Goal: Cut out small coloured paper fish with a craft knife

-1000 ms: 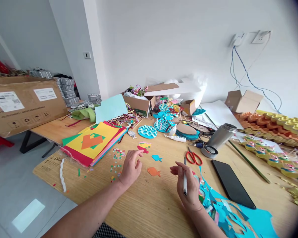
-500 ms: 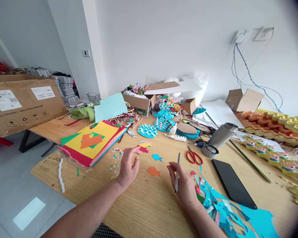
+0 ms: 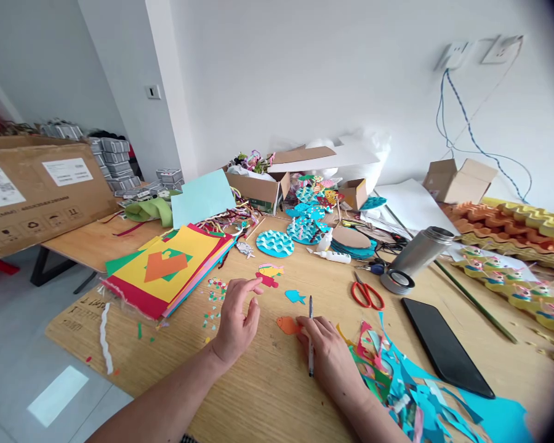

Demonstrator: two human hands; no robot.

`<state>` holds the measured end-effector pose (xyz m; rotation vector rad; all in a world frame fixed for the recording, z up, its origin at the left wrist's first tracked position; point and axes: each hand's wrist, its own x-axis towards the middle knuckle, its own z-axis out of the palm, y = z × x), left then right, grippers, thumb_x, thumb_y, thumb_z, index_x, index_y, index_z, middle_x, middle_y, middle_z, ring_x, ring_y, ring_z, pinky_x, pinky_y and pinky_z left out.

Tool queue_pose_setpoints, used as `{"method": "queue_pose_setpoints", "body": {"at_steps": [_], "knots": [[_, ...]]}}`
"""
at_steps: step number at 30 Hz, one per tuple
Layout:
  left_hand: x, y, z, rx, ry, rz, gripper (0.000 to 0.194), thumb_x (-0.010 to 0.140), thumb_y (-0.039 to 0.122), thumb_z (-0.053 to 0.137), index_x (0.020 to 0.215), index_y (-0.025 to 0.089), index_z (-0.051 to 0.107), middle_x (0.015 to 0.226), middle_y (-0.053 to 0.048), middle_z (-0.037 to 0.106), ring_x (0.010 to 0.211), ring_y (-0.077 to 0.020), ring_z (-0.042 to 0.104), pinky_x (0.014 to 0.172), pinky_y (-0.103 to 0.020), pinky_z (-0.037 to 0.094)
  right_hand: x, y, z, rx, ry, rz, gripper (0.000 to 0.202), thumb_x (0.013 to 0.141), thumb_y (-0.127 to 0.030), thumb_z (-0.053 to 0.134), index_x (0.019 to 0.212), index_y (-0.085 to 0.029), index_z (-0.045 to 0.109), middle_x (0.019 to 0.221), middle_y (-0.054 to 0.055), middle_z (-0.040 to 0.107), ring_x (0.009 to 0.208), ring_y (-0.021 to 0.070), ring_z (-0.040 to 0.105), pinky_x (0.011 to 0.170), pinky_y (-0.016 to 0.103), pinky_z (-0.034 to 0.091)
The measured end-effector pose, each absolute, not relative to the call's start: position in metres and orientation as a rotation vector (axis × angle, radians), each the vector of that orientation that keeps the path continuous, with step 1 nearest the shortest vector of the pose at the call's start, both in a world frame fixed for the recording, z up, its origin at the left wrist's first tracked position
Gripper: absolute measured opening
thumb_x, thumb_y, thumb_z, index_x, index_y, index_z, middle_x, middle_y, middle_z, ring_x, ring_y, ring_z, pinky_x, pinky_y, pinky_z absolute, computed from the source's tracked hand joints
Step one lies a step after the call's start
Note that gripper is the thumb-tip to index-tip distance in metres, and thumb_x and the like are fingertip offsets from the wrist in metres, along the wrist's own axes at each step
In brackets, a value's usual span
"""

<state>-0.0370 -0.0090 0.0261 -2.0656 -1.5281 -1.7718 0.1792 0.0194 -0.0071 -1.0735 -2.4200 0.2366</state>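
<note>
My right hand (image 3: 331, 349) grips a pen (image 3: 311, 363), which stands nearly upright between the fingers. Its fingertips reach the tail of an orange paper fish (image 3: 286, 325) lying flat on the table; whether they pinch it is hidden. Left of the fish, my left hand (image 3: 236, 320) hovers with fingers apart and nothing in them. Just beyond lies a blue paper fish (image 3: 295, 296). Behind it, a yellow paper fish (image 3: 271, 271) overlaps a red paper piece (image 3: 268, 280) near my left fingertips.
Red-handled scissors (image 3: 367, 295), a black phone (image 3: 445, 344) and a steel flask (image 3: 420, 252) occupy the right side. Blue paper scraps (image 3: 410, 381) heap beside my right forearm. Coloured paper sheets (image 3: 138, 271) lie at left. Wavy blue ovals (image 3: 275, 243) and a glue bottle (image 3: 335, 256) sit behind.
My right hand has moved left and down to the orange fish's tail, still holding the pen. The left hand stays open in nearly the same place. The view has shifted slightly.
</note>
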Motion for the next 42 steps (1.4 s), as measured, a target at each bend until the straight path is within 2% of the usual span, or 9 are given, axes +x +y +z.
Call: {"method": "queue_pose_setpoints", "body": {"at_steps": [6, 19, 28, 36, 42], "knots": [[-0.04, -0.008, 0.027, -2.1, -1.518, -1.75, 0.039, 0.09, 0.006, 0.041, 0.123, 0.021, 0.051, 0.096, -0.005, 0.06, 0.095, -0.0214, 0.056, 0.087, -0.039, 0.047, 0.183, 0.02, -0.014, -1.14, -2.366, 0.34, 0.019, 0.095, -0.013, 0.047, 0.111, -0.018, 0.057, 0.095, 0.011, 0.067, 0.09, 0.0266, 0.062, 0.076, 0.04, 0.053], [-0.034, -0.006, 0.014, -2.437, -1.678, -1.656, 0.045, 0.084, 0.002, 0.043, 0.123, 0.021, 0.052, 0.097, -0.004, 0.061, 0.095, -0.0215, 0.055, 0.088, -0.039, 0.044, 0.181, 0.023, -0.021, -1.23, -2.114, 0.555, 0.023, 0.091, -0.013, 0.045, 0.112, -0.018, 0.052, 0.086, 0.007, 0.063, 0.081, 0.0218, 0.063, 0.074, 0.036, 0.052], [-0.028, -0.008, 0.004, -2.643, -1.936, -1.669, 0.055, 0.076, 0.007, 0.061, 0.128, 0.02, 0.051, 0.108, -0.006, 0.064, 0.103, -0.021, 0.058, 0.095, -0.038, 0.045, 0.179, 0.019, -0.011, -1.123, -1.961, 0.832, 0.024, 0.089, -0.023, 0.047, 0.112, -0.018, 0.048, 0.079, 0.002, 0.061, 0.067, 0.0168, 0.061, 0.066, 0.03, 0.049], [-0.025, -0.006, 0.003, -2.71, -2.106, -1.731, 0.053, 0.076, 0.007, 0.056, 0.128, 0.017, 0.053, 0.087, -0.001, 0.064, 0.085, -0.0162, 0.062, 0.084, -0.03, 0.049, 0.173, 0.014, -0.006, -1.012, -1.916, 1.05, 0.024, 0.089, -0.024, 0.049, 0.112, -0.02, 0.047, 0.078, 0.0, 0.058, 0.067, 0.0155, 0.057, 0.064, 0.03, 0.047], [-0.025, -0.006, 0.004, -2.663, -2.153, -1.77, 0.051, 0.076, 0.006, 0.053, 0.126, 0.016, 0.055, 0.084, 0.0, 0.062, 0.082, -0.0154, 0.06, 0.082, -0.028, 0.047, 0.173, 0.012, -0.011, -0.991, -1.855, 1.095, 0.024, 0.09, -0.024, 0.052, 0.113, -0.021, 0.047, 0.086, 0.002, 0.059, 0.076, 0.0165, 0.061, 0.073, 0.032, 0.05]]}}
